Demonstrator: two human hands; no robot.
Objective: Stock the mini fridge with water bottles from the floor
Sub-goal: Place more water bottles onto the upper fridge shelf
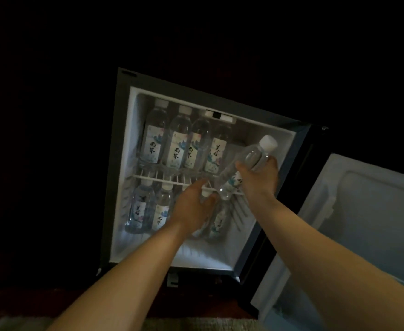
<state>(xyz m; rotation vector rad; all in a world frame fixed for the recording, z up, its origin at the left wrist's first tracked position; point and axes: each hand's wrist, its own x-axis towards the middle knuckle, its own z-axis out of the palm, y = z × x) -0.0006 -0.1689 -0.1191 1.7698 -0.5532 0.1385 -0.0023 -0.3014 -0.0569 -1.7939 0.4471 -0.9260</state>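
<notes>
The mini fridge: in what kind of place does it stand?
Probably a hotel guest room, though I cannot be sure. The small mini fridge sits low by the floor, it holds rows of identical labelled water bottles, and what looks like carpet shows at the bottom edge.

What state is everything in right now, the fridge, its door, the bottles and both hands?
Fridge door: open, swung right.
Mini fridge: lit inside.
Upper-shelf bottles: four, upright.
Lower-shelf bottles: upright.
Right hand: grips tilted bottle, capped.
Left hand: grips standing bottle at its top.
</notes>
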